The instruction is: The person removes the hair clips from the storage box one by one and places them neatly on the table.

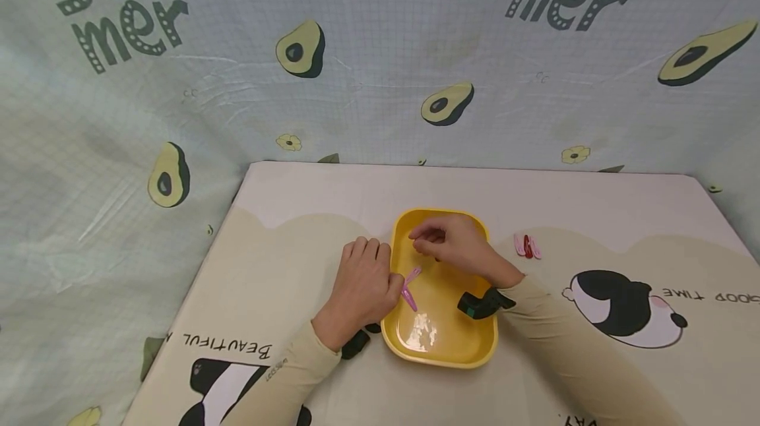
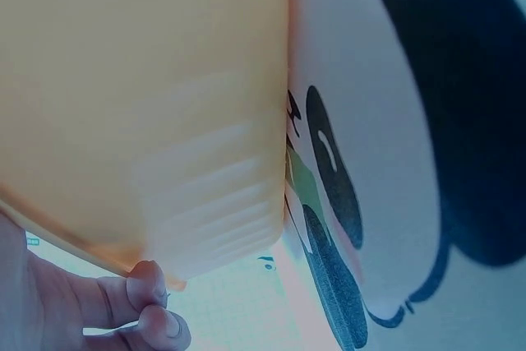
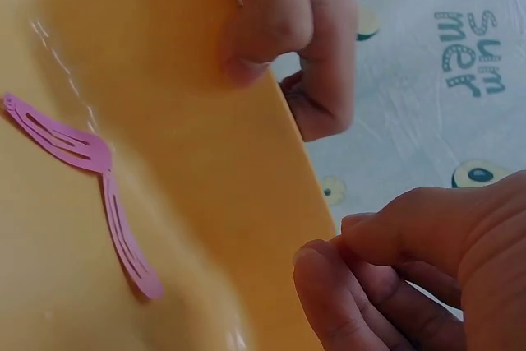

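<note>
The right hand [image 1: 454, 241] hovers over the far half of the yellow tray [image 1: 442, 347], its fingers [image 3: 345, 285] curled with thumb and fingertips pinched together; whether anything small sits between them cannot be told. Just nearer than those fingers, on the tray floor, lie two pink snap hair clips [image 1: 410, 287], touching at one end in a V. The left hand [image 1: 363, 287] rests at the tray's left rim, its fingers bent over the edge, the thumb close beside the pink clips; it holds the rim rather than a clip.

Writing: the worktop [image 1: 285, 241] cover reads "BEAUTIFUL" near the left sleeve and "GOOD TIME" beyond the right forearm, beside a cartoon panda [image 1: 623, 307]. The backdrop cloth [image 1: 380, 50] says "Summer" twice among printed avocados.

Both forearms in cream sleeves come in from the near edge, each with a dark wrist camera. To the right of the right hand's fingers, off the tray, more pink and red clips [image 1: 527, 246] lie together on the worktop.
</note>
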`<state>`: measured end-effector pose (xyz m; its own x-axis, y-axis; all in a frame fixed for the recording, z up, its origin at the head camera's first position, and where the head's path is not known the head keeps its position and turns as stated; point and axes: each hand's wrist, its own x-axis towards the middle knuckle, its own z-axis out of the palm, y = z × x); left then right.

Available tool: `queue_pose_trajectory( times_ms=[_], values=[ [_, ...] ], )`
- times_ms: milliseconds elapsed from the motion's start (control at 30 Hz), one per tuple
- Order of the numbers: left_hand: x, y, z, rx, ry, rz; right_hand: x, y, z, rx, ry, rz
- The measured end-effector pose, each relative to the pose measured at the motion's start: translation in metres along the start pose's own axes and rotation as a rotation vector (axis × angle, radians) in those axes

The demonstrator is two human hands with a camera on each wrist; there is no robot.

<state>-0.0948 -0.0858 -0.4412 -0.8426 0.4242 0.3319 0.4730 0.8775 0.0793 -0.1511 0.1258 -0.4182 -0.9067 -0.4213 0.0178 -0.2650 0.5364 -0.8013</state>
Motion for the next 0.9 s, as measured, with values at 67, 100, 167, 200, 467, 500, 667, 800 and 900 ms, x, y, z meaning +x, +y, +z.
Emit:
queue_pose_trajectory(
  times_ms=[67,100,167,200,467,500,667,800,900],
  values=[
    [0.0,0.0,0.0,-0.001,-0.005,0.0,0.001,-0.001,0.003,-0.049,-0.009,-0.028],
    [0.0,0.0,0.0,-0.001,-0.009,-0.001,0.002,-0.001,0.004,-0.069,-0.017,-0.041],
    [0.0,0.0,0.0,0.002,-0.016,-0.003,0.003,-0.001,0.006,-0.099,-0.038,-0.059],
    [0.0,0.0,0.0,0.003,-0.019,-0.004,0.003,-0.001,0.006,-0.11,-0.049,-0.066],
    [-0.001,0.0,0.001,0.002,-0.02,-0.004,0.005,0.006,0.008,-0.087,-0.131,-0.054],
    [-0.001,0.0,0.001,0.002,-0.02,-0.004,0.005,0.007,0.008,-0.079,-0.146,-0.053],
    [0.0,0.0,0.001,0.002,-0.015,-0.002,0.007,0.01,0.008,-0.066,-0.218,-0.07],
    [0.0,0.0,0.0,-0.006,-0.011,0.001,0.008,0.012,0.009,-0.08,-0.263,-0.102],
    [0.0,-0.001,0.0,-0.012,-0.01,0.002,0.009,0.013,0.011,-0.091,-0.292,-0.125]
  ],
)
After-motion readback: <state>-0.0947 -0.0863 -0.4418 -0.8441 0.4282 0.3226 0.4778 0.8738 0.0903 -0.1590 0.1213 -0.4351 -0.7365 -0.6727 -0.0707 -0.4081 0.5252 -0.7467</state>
